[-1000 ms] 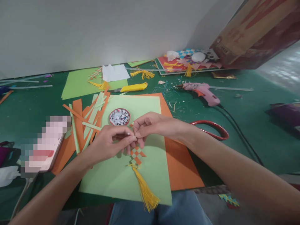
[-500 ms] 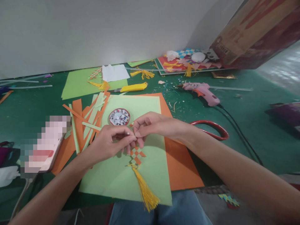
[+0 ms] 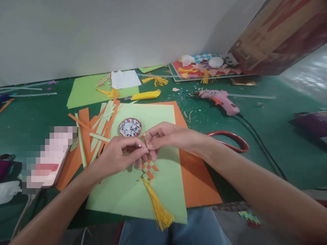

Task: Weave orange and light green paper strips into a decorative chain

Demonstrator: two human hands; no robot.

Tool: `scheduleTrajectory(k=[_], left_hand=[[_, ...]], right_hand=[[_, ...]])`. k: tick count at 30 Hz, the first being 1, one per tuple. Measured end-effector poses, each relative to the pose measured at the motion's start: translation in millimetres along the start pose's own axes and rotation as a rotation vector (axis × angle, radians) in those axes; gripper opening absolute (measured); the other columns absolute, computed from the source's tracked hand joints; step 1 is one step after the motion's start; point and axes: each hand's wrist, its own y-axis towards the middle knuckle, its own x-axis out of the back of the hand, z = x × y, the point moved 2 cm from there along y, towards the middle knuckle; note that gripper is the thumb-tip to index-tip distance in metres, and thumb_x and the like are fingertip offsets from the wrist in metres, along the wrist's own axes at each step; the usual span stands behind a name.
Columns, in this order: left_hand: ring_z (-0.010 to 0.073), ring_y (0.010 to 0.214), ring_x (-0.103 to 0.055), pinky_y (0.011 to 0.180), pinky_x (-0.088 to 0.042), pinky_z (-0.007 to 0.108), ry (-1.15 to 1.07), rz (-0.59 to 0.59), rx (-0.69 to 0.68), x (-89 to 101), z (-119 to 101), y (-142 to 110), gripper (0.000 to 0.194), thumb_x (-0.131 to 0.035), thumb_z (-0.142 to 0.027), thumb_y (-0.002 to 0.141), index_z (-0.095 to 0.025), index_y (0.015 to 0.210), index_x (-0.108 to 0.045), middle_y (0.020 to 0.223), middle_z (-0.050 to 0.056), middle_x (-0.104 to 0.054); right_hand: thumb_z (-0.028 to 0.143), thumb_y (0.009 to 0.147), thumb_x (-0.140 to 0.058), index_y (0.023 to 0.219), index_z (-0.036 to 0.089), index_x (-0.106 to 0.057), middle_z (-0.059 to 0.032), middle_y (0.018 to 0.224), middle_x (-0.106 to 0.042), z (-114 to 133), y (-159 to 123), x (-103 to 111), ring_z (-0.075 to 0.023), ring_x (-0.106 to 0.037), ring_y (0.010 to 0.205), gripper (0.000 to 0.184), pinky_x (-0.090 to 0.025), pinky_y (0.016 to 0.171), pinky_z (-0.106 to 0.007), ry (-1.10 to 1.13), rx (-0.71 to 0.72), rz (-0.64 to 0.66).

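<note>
Pale wall (image 3: 102,37) rises behind a green table (image 3: 265,143), where a light green sheet (image 3: 122,197) lies partly over an orange sheet (image 3: 199,183). On the green sheet rests a woven paper ornament (image 3: 150,167) in orange and light green, with a yellow tassel (image 3: 158,206) pointing toward the person and reaching past the sheet's edge. Left hand (image 3: 125,151) and right hand (image 3: 163,137) meet at the fingertips just above the ornament, covering its upper part; its lower checks show below the grip. Thumbs and fingers are drawn together, but I cannot tell whether either grip is fully closed or what it holds. One small white bit (image 3: 140,145) shows at the left fingers. Just beyond the hands sits a round dish (image 3: 130,118) of googly eyes.
</note>
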Motion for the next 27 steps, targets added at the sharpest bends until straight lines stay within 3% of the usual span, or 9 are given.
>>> scheduleTrajectory(k=[27], left_hand=[[0.0087,0.049,-0.062,0.049,-0.051,0.017,-0.010,0.016,-0.004,-0.3,1.0,0.2,0.018,-0.055,-0.024,0.085,-0.013,0.071,-0.063,0.061,0.002,-0.068]], right_hand=[[0.020,0.075,-0.063,0.070,0.013,-0.063,-0.0005,0.060,-0.067,-0.3,-0.7,-0.3,-0.0120,-0.065,0.062,0.008,-0.050,0.066,-0.025,0.003,-0.009,-0.004]])
